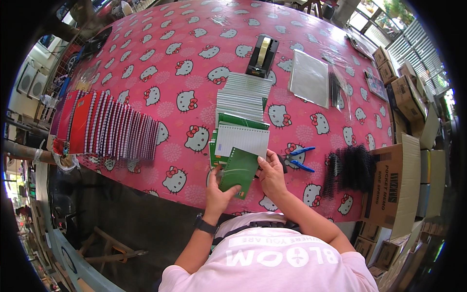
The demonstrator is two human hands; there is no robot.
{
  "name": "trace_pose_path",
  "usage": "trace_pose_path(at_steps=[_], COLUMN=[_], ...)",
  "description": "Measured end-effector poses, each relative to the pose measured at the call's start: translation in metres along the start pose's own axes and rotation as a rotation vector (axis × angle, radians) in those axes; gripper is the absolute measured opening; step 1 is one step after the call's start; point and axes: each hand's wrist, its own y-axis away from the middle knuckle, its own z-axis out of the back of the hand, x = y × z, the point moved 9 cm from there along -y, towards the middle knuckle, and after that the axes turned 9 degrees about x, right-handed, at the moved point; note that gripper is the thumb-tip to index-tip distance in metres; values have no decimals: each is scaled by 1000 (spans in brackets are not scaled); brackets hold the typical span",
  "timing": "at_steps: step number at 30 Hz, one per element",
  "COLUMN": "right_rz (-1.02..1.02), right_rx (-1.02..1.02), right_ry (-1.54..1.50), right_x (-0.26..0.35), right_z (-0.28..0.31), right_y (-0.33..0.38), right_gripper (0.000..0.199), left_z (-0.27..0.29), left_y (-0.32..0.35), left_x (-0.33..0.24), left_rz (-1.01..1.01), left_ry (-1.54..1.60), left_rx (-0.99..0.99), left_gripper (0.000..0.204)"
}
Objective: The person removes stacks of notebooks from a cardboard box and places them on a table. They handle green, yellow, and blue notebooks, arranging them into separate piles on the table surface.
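Note:
Near the table's front edge, my left hand (220,193) pinches the lower end of a green notepad cover (239,167), thumb on top. My right hand (271,176) grips the same cover at its upper right edge, fingers closed. Punched holes run along one edge of the cover, which is tilted. Just beyond it lies a lined, hole-punched page block (244,138), partly covered by the cover. Farther back, a fanned row of similar page blocks (242,100) with green covers stretches away. To the right of my right hand rest blue-handled pliers (302,166).
A black tape dispenser (263,57) stands behind the row. Red spiral notebooks (112,124) line up at left. Clear plastic sleeves (309,78) lie at back right. Black spiral coils (357,168) are heaped by a cardboard box (389,185) on the right.

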Motion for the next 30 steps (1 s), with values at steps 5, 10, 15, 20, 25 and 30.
trace_pose_path(at_steps=[5, 10, 15, 20, 25, 30], right_rz=[29, 286, 405, 264, 364, 219], right_rx=[231, 209, -88, 279, 99, 129], right_ry=[547, 1435, 1402, 1188, 1406, 1734], right_x=[0, 37, 70, 63, 61, 47], right_z=[1, -34, -2, -38, -24, -13], right_y=[2, 16, -25, -41, -43, -12], right_gripper=[29, 44, 83, 94, 92, 102], left_z=[38, 43, 35, 38, 29, 21], left_y=[-27, -28, -53, -77, -77, -69], left_x=[-29, -13, 1, -66, -75, -65], left_rz=[-87, -198, -98, -414, -471, -493], left_ry=[-402, -631, -277, -786, -877, -929], left_rx=[-132, -113, 35, -74, -79, -107], left_gripper=[91, 108, 104, 97, 103, 104])
